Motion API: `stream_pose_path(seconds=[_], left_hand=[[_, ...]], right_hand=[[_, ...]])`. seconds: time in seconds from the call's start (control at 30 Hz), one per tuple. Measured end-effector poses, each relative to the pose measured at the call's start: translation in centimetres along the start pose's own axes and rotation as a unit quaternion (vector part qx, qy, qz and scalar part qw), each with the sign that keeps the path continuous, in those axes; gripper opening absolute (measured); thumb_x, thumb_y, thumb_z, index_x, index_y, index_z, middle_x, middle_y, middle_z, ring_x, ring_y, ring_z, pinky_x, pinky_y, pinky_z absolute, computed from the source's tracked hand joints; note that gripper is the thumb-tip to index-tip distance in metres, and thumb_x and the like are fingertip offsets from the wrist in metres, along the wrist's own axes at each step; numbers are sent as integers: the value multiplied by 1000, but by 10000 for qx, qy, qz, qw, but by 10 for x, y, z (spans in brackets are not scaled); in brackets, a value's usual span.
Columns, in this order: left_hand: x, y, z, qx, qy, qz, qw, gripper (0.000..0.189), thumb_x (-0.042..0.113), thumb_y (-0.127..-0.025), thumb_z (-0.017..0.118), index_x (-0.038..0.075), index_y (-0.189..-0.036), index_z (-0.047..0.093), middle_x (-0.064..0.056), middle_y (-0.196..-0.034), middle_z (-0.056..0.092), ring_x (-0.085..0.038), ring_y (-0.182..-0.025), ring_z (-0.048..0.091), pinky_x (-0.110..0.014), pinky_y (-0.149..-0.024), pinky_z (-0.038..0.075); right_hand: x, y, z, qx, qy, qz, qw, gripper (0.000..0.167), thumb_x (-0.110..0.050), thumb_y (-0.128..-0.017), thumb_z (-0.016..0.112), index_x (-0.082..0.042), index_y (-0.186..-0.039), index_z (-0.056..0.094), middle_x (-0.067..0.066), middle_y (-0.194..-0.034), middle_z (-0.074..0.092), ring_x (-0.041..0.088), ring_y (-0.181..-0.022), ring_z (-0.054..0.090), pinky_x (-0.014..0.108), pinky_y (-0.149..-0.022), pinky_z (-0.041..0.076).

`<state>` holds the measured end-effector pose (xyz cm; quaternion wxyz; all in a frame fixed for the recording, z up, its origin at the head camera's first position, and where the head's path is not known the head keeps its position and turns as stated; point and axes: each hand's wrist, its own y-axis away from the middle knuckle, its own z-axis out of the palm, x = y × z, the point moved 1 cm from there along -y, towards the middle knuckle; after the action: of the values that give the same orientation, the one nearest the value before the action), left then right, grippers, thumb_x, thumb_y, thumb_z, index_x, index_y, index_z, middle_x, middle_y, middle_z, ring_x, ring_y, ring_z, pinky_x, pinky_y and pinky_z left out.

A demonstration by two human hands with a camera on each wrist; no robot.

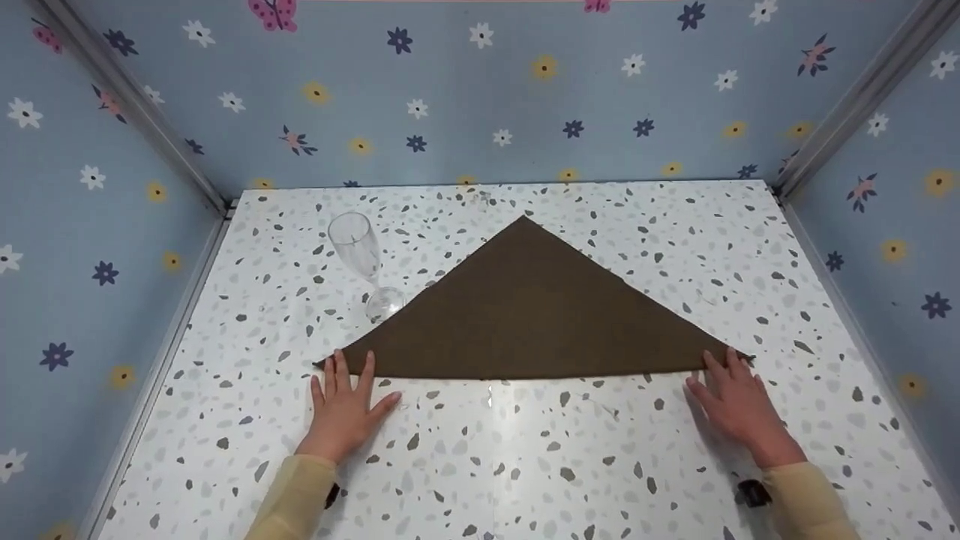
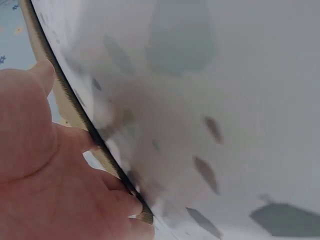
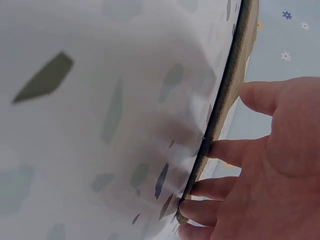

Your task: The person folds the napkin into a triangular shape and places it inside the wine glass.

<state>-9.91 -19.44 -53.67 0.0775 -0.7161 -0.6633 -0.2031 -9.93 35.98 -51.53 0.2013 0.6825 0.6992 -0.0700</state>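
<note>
Our left hand (image 1: 341,420) and right hand (image 1: 742,409) touch the cloth napkin (image 1: 525,307), fingers outstretched; dragging it left could topple the champagne flute (image 1: 358,247).

No readable text, labels, numbers — no signs

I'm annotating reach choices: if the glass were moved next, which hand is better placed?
Probably the left hand. It touches the brown cloth near its left corner, on the same side as the glass. The right hand is at the opposite corner, much farther away.
</note>
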Motion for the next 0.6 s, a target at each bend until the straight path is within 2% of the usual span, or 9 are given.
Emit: stream_pose_path(seconds=[0.1, 0.3, 0.43, 0.6], left_hand=[[5, 1, -1, -90, -28, 30, 10000, 81, 55, -95, 47, 4, -152, 18, -36, -151, -1, -48, -139, -4, -65, -107, -3], [20, -5, 5, -306, -307, 394, 9983, 69, 48, -100, 40, 7, -152, 20, -30, -153, 2, -45, -141, 0, -61, -109, 0], [35, -15, 6, -449, -434, 535, 9966, 68, 50, -100, 39, 11, -153, 20, -26, -155, 1, -44, -141, 1, -61, -110, 1], [57, -34, 7, -658, -582, 788, 9930, 67, 52, -100, 37, 14, -153, 22, -24, -156, 3, -43, -142, 1, -60, -110, 3]], right_hand=[[-6, 0, 2, 34, -21, 6, 10000, 74, -46, -100, 43, 12, -144, 27, 45, -144, 9, 60, -131, 8, 69, -102, 10], [-27, -3, 11, -38, 52, -198, 9998, 73, -46, -99, 45, 9, -145, 29, 42, -146, 10, 60, -132, 8, 68, -103, 14], [-52, -6, 21, -54, 81, -567, 9983, 69, -45, -98, 47, 5, -145, 33, 38, -148, 14, 57, -133, 12, 67, -104, 18], [-88, -12, 35, -132, 90, -1033, 9945, 63, -39, -97, 54, -1, -144, 39, 34, -149, 19, 53, -135, 16, 62, -107, 19]])
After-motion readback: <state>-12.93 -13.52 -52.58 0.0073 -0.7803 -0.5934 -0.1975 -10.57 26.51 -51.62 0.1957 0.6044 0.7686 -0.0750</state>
